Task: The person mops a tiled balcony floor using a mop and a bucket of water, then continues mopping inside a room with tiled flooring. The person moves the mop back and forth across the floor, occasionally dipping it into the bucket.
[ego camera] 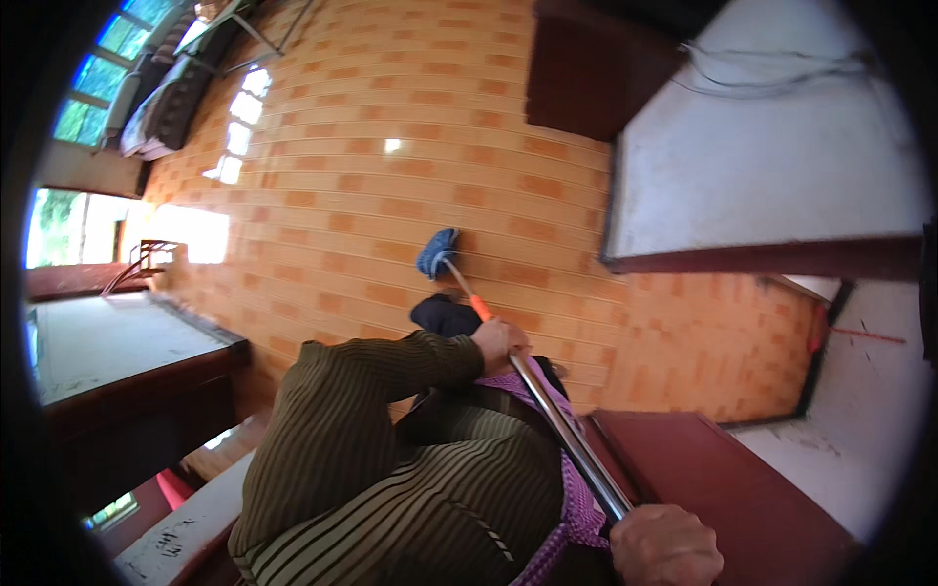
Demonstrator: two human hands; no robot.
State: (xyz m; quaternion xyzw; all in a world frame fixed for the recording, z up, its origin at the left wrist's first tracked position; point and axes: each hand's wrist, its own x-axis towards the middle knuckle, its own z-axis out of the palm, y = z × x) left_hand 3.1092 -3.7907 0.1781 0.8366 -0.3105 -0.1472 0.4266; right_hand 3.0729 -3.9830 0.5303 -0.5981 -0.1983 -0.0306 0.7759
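My left hand (500, 341) is closed around the upper-middle part of a metal pole, just behind its orange section (480, 308). Lower right, my right hand (663, 546) grips the pole's near end. The shiny metal pole (571, 439) slants across my body down to a blue head (437, 253), apparently a mop head, on the tiled floor. A dark shoe or trouser leg (443, 316) shows just behind that head. A purple checked cloth (582, 498) hangs along my front, partly behind the pole. Olive ribbed knit covers my left arm.
Orange patterned floor tiles (352, 183) spread ahead. A dark red cabinet or box (586, 80) and a white wall (762, 161) with hanging cables stand at right. Near me at right is a maroon surface (718, 483). At left are a sofa (172, 110), a doorway and a small brown stand (154, 256).
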